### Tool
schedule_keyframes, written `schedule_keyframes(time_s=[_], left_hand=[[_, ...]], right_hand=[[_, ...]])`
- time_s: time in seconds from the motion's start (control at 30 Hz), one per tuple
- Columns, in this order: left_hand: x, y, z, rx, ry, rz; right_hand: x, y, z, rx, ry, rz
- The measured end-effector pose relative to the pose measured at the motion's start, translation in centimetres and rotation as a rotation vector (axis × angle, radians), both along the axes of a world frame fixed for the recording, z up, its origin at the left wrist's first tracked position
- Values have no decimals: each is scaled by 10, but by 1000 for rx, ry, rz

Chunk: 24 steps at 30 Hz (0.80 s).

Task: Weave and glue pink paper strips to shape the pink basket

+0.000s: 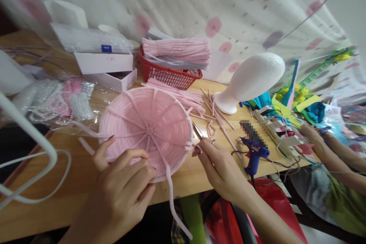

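Observation:
A round, shallow pink basket of coiled fuzzy stems is tilted up above the table, its inside facing me and its ribs meeting at the centre. My left hand holds its lower left edge, with the fingers over the rim. A loose pink stem hangs from the front rim, and other ends stick out at the left. Beside the right rim, my right hand is closed on scissors, their pointed metal blades showing past the fingers. The handles are hidden in the hand.
Behind stands a red basket with bundled pink stems. Loose stems and offcuts lie beside a white foam head stand. A blue glue gun and power strip are at right, near another person's arms. Bagged beads lie left.

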State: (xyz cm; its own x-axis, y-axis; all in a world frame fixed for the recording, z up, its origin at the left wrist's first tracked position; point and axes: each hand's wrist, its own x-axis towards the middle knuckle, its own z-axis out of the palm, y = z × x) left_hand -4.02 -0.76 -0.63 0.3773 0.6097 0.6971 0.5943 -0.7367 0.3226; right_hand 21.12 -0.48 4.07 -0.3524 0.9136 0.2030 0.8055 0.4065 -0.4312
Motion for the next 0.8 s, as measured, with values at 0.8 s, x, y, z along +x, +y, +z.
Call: schedule_keyframes(time_s=[0.8], left_hand=[[3, -4, 0, -90, -87, 14]], right_hand=[[-4, 15, -1, 389, -202, 68]])
